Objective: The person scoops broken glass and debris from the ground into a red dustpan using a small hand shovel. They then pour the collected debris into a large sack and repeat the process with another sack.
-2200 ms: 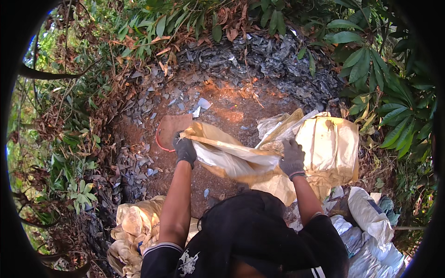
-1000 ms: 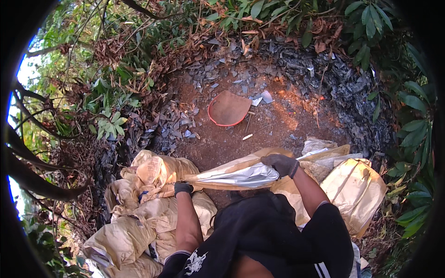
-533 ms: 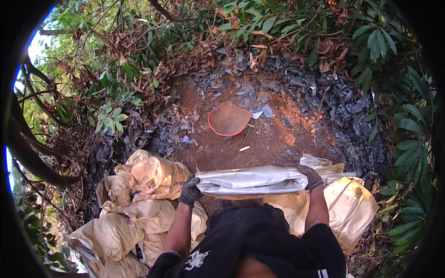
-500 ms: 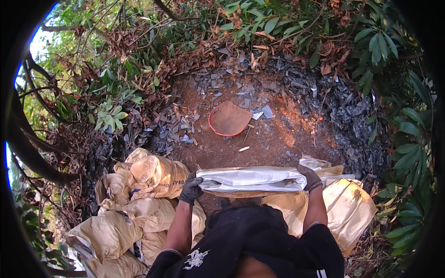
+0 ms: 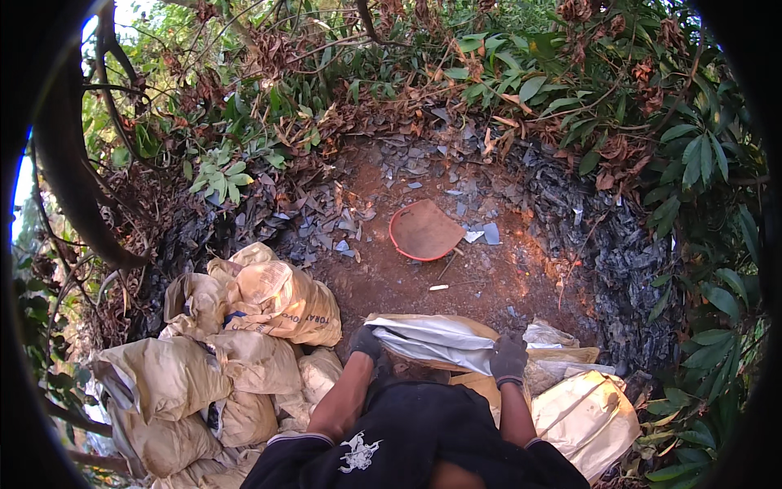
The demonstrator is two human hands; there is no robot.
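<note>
Both ends of a tan, silver-lined flexible sack (image 5: 440, 341) are clenched in the fingers of the dark-gloved left hand (image 5: 366, 343) and dark-gloved right hand (image 5: 510, 358) on my feed, its middle between them. I see bulging tan sacks (image 5: 254, 361) left of the left fingers, a creased yellowish sack (image 5: 585, 417) right of the right fingers and, beyond both, a shallow brown red-rimmed scoop (image 5: 425, 231).

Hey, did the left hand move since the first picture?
Yes. The left hand, holding the sack, appeared right beside the pan; now it is well below and left of it, nearer the black shirt.
</note>
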